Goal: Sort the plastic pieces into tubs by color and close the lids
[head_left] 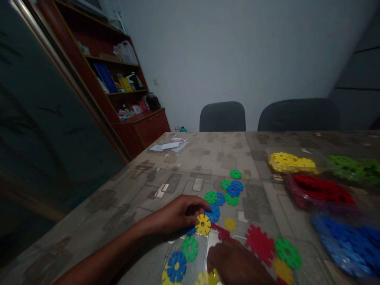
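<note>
My left hand (184,211) pinches a yellow notched disc (203,225) facing me, its thumb and fingers behind the disc's left edge. A red notched piece (220,229), seen nearly edge-on, reaches from the yellow disc toward my right hand (234,259). The right hand is closed at the red piece's near end; its fingertips are hidden. A blue disc (213,213) lies just beyond the left fingers. Nearer me are a green disc (189,248) and a blue disc (176,266) overlapping yellow ones. Right of my right hand lies a cluster of red discs (260,244).
Clear plastic tubs hold yellow discs (292,162), red discs (322,190), blue discs (350,243) and green discs (353,168) along the right. More green discs (235,174) lie farther back on the patterned tabletop (124,209). Papers (169,145) rest at the far left; two chairs (222,116) stand behind.
</note>
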`<state>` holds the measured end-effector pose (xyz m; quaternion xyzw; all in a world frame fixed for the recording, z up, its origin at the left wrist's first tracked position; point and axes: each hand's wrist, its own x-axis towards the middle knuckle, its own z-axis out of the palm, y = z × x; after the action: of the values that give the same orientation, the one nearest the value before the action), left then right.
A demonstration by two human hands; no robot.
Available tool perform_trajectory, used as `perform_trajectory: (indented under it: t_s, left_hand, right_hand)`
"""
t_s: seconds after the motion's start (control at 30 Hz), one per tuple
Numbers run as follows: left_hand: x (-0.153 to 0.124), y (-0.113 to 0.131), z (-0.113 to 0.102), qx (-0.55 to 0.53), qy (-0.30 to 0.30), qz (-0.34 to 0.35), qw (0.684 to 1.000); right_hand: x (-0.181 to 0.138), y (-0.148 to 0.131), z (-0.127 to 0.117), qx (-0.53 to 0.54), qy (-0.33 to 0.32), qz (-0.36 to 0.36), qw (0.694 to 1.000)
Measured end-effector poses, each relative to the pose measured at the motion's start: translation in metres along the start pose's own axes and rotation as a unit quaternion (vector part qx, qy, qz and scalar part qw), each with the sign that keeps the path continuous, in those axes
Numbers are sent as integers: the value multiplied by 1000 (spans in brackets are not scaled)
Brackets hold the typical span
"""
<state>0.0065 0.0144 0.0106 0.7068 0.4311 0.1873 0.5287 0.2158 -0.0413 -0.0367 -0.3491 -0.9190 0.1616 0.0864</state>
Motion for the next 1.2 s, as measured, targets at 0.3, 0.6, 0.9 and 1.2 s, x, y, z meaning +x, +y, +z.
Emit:
perform_trajectory:
  t_s: [0.3, 0.6, 0.9, 1.2]
  left_hand:
    - [-4, 4, -7, -29, -36, -14, 999]
    - [-2, 4, -1, -76, -18, -23, 997]
    - [1, -2, 12, -153, 37, -30, 987]
    - [-4, 8, 32, -228, 5, -36, 973]
  right_hand:
    - [9, -3, 22, 47, -18, -22, 998]
    - [3, 0, 19, 63, 19, -27, 997]
    - [-6, 6, -46, 167, 44, 110, 979]
    - [-6, 13, -64, 190, 98, 122, 969]
